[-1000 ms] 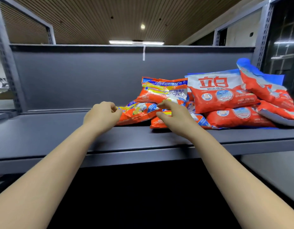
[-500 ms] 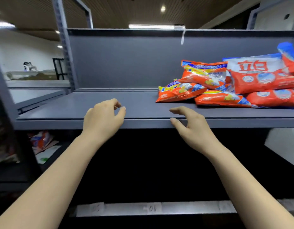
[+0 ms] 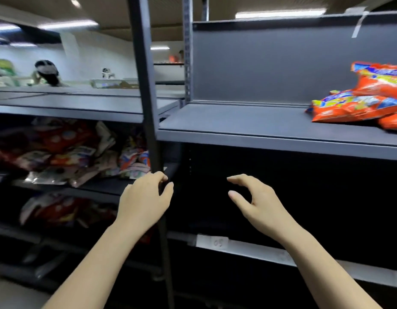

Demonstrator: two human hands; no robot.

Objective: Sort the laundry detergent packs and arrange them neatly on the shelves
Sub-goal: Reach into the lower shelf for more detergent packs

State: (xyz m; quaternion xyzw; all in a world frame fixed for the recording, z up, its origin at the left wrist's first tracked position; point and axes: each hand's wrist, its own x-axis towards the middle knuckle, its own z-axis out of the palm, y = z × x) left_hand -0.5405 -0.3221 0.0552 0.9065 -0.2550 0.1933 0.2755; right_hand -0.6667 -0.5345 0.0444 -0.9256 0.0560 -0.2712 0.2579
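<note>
Detergent packs [image 3: 358, 108] now sit off to the right on the shelf [image 3: 248, 124]; both hands, left hand [image 3: 144, 204] and right hand [image 3: 260, 206], have dropped away, fingers loosely curled, holding nothing, heading toward the jumbled packs [image 3: 66, 157] left.

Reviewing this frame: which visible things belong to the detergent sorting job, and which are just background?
Job: orange detergent packs on the grey shelf; jumbled packs on the lower left shelf; left hand and right hand, both empty.
Background: shelf post; paper label; distant person.
</note>
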